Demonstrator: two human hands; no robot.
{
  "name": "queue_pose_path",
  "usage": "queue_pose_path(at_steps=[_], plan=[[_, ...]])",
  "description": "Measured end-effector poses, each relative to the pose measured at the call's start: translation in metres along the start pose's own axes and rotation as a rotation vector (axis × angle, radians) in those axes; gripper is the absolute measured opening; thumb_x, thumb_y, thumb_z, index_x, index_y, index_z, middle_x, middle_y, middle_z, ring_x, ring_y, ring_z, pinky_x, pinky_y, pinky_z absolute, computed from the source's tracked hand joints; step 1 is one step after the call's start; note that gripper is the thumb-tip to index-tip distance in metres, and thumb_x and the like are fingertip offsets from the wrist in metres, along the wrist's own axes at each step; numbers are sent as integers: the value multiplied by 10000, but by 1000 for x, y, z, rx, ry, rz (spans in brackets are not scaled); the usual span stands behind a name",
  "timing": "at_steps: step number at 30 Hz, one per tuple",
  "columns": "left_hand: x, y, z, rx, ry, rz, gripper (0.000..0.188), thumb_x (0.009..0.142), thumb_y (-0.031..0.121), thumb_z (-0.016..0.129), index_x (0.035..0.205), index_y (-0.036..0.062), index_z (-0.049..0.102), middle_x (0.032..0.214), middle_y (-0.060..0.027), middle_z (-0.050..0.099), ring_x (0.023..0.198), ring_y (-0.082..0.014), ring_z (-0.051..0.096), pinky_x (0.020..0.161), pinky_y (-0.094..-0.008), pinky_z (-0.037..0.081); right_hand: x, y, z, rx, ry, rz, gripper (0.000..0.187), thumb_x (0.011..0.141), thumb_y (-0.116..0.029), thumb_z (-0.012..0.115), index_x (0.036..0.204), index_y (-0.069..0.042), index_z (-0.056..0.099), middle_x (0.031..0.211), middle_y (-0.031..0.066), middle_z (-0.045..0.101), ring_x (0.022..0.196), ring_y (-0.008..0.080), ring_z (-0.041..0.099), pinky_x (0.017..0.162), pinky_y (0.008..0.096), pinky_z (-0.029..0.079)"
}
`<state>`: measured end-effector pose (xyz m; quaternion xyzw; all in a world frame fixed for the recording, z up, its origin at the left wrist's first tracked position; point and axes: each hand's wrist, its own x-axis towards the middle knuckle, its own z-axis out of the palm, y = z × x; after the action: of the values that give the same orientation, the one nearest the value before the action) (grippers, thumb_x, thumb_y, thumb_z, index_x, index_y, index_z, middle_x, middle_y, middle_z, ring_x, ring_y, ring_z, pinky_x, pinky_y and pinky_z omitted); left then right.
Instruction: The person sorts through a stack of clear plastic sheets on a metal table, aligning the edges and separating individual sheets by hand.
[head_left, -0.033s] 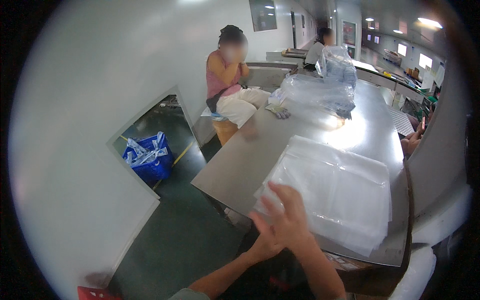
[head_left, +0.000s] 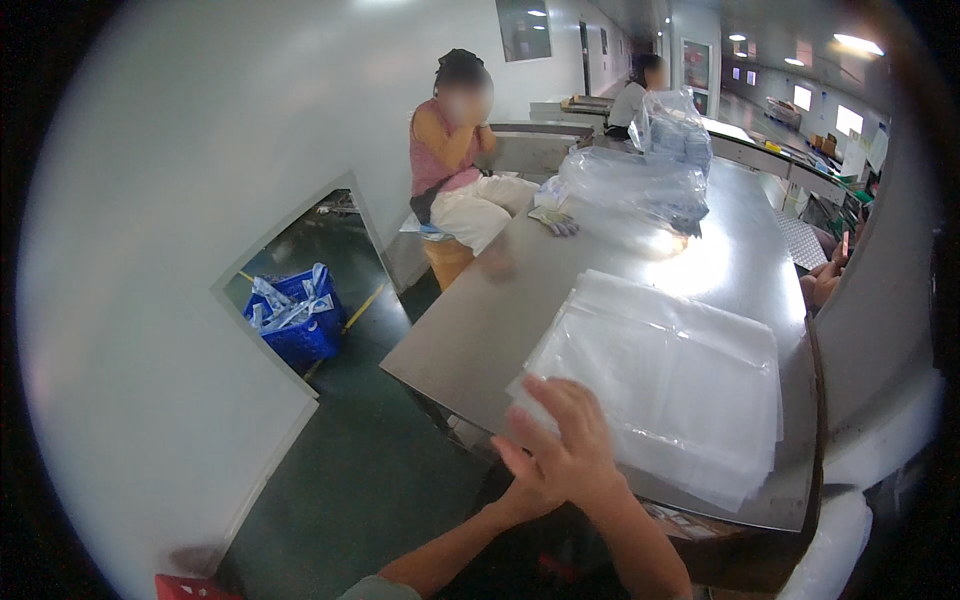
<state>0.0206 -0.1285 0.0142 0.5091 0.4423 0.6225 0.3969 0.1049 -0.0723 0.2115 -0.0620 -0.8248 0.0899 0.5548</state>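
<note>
So both hands were together at the near edge of the steel table (head_left: 600, 270), right at the near left corner of the bag stack (head_left: 670, 390). The right hand (head_left: 575, 440) was open, fingers spread flat and resting on that corner, not gripping anything, looked like it was just pinning the slippery sheets down. The left hand (head_left: 520, 478) was tucked against it, mostly hidden, so I couldn't tell how open it was or whether it had a sheet. Stack lay flat on the near right part of the table. Farther off sat a heap of filled clear bags (head_left: 640, 180), with a seated person (head_left: 455, 170) on the far left and a blue crate (head_left: 295, 320) on the floor to the left.
</note>
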Motion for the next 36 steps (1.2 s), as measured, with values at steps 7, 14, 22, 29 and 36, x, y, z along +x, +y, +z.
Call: queue_pose_path(at_steps=[7,14,22,29,36], plan=[[52,28,26,750,-406,110,425,923,217,682,1296,32,594,1454,-205,477,1424,-409,374,1163,-498,320,-97,49,-52,-230,-287,290,605,764,-158,812,1320,-80,586,1366,202,555,1216,411,544,1014,509,462],[103,-11,52,1181,-484,130,564,992,451,586,1409,74,548,1536,-171,417,1494,-363,291,1200,-594,224,-179,124,-118,-587,-385,730,679,768,-277,833,1365,-95,566,1431,208,505,1291,428,477,1109,537,365],[133,-30,68,1240,-576,140,614,951,515,612,1412,113,557,1532,-135,459,1469,-332,358,1206,-570,233,-225,158,-134,-590,-432,767,280,819,-190,755,1082,-97,734,1176,118,685,1175,349,579,1032,491,423],[133,-65,65,1162,-280,390,253,899,306,673,1055,110,706,1225,-64,654,1235,-272,556,1097,-519,375,-235,167,-126,-653,-468,589,188,849,-167,725,1010,-72,715,1067,88,708,1071,308,627,954,485,453],[137,-63,65,916,-193,395,155,888,226,677,912,85,738,1008,-51,712,1057,-261,643,994,-423,447,-237,150,-163,-683,-592,501,212,813,-146,719,1008,-82,664,1060,89,678,1014,341,623,924,490,463]])
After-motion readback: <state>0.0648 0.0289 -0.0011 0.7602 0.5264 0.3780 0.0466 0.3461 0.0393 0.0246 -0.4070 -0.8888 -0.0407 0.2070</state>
